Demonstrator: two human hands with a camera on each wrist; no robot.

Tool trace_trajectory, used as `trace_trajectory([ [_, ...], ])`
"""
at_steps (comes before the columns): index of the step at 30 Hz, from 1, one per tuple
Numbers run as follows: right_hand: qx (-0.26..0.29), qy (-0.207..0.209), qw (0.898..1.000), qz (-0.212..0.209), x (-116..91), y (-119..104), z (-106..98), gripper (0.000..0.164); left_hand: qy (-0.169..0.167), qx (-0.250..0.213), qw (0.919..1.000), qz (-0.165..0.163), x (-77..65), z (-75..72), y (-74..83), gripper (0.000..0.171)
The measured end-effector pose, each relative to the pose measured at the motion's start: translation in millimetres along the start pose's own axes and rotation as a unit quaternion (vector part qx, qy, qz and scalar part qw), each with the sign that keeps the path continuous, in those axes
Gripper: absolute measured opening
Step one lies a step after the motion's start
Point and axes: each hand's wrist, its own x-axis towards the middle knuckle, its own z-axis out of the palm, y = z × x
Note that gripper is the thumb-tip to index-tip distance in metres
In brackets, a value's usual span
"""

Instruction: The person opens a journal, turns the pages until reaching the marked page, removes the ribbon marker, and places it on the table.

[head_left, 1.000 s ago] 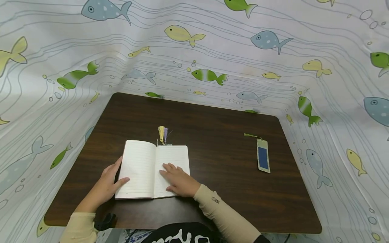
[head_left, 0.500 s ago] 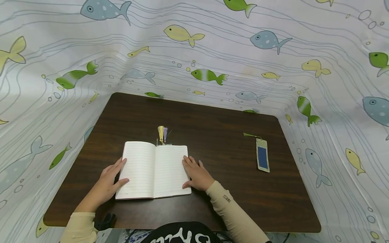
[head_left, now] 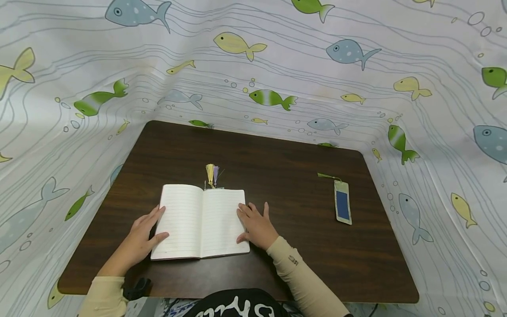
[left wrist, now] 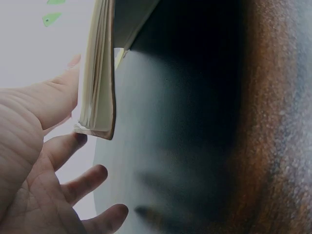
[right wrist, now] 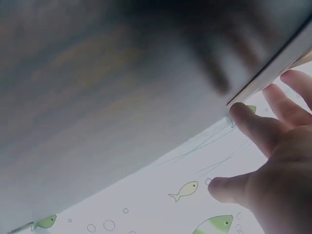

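An open notebook (head_left: 182, 224) with lined pages lies on the dark wooden table. My left hand (head_left: 136, 242) rests at its left edge, thumb on the page. In the left wrist view, the other fingers (left wrist: 87, 183) of that hand are spread, one touching the edge from the side. At the opposite edge lies my right hand (head_left: 257, 226), thumb and fingertips on the page border, with the little finger lifted away. Yellow and purple tassels (head_left: 212, 173) stick out above the notebook's top, apparently from bookmarks mostly hidden by its pages.
Off to the right lies a bookmark (head_left: 342, 202) with a blue panel and a green tassel. A white cloth (head_left: 277, 57) printed with fish surrounds the table (head_left: 301, 264). Something black (head_left: 136, 289) is at the left wrist.
My right hand has moved from the middle of the right page out to that page's edge, and its little finger has since spread. My left hand stays about where it was.
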Motion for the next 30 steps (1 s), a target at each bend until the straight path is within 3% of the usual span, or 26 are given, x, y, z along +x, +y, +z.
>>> trace_trajectory([
  [6,-0.031,0.038,0.999,-0.002,4.4,-3.4,4.9,0.092,0.002,0.001,1.0000,-0.002,-1.1,-0.7,0.8,0.082],
  [11,-0.053,0.090,0.994,0.021,6.1,-9.4,15.2,0.110,0.004,-0.004,1.0000,-0.001,-1.9,0.0,0.7,0.081],
  [16,-0.043,0.084,0.995,0.038,9.2,-12.9,16.8,0.121,0.000,-0.005,1.0000,-0.004,-2.0,-0.2,-0.1,0.081],
  [21,0.040,0.072,0.996,0.038,11.6,-14.1,9.4,0.113,0.002,-0.003,1.0000,-0.001,-2.2,-0.2,-1.2,0.081],
  [25,0.124,0.081,0.989,0.023,11.9,-16.5,-1.2,0.101,0.006,-0.003,1.0000,0.004,-2.9,0.4,-2.0,0.079],
  [27,0.184,0.085,0.979,0.010,11.6,-19.3,-6.4,0.092,0.006,-0.004,1.0000,0.006,-3.1,0.4,-1.9,0.079],
  [30,0.303,0.078,0.950,-0.021,10.6,-26.7,-13.1,0.079,0.005,-0.007,1.0000,0.005,-3.5,0.1,-1.5,0.079],
])
